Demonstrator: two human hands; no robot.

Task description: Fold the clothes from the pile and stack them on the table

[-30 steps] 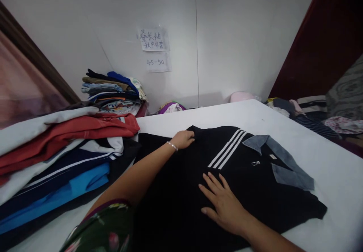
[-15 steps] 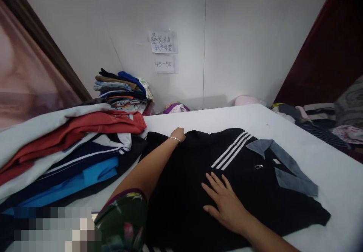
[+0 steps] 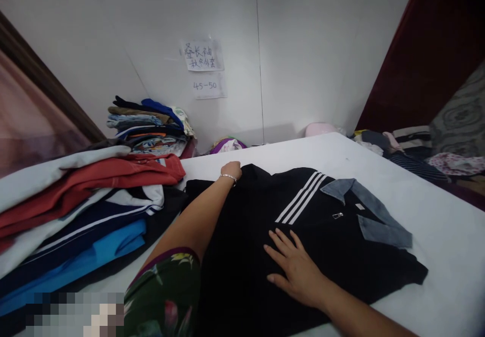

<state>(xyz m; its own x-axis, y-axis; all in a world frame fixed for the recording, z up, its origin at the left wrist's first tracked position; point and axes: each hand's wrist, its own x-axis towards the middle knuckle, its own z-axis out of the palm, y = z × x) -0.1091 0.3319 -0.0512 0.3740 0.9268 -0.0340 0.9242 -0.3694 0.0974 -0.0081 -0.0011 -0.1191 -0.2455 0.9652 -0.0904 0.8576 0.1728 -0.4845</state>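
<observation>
A black top (image 3: 242, 256) with three white stripes and a grey-blue denim collar (image 3: 382, 221) lies spread over the white table. A small metal zip pull (image 3: 337, 215) shows near its neck. At the far edge of the top, my left hand (image 3: 231, 170) is closed on the black cloth, which rises in a small fold beside the fist. My right hand (image 3: 297, 269) rests flat on the top just below the stripes, fingers spread. The near part of the top runs out of view.
To the left is a heap of clothes, with a red garment (image 3: 113, 175) and a bright blue one (image 3: 87, 256). Behind it stands a folded stack (image 3: 147, 125) by the wall. More clothes (image 3: 413, 150) lie past the table's (image 3: 447, 221) right edge. Paper signs (image 3: 204, 61) hang on the wall.
My left hand has lifted the far edge of the black top slightly, raising a fold. My right hand stays flat on it. The whole view has shifted a little.
</observation>
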